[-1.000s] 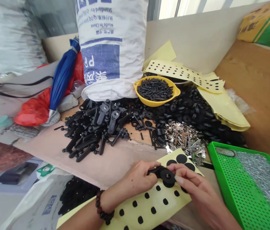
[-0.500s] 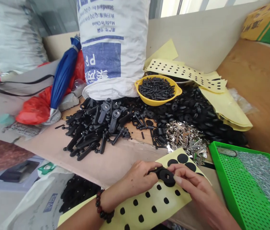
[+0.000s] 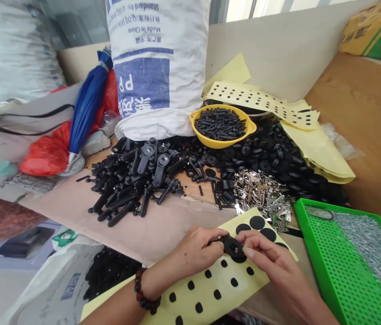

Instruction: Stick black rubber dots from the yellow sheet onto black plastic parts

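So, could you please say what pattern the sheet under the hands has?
The sheet is yellow with black spots, clearest in the head view.

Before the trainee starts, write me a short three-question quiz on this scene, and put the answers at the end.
1. What fills the yellow bowl?
A) silver metal pieces
B) black screw-like pieces
C) red plastic bags

2. True or false: a beaded bracelet is worn on the left wrist.

3. Fill in the blank: the fingers of the left hand and the right hand hold a black part over a ____ sheet with black spots.

Key: 1. B; 2. True; 3. yellow
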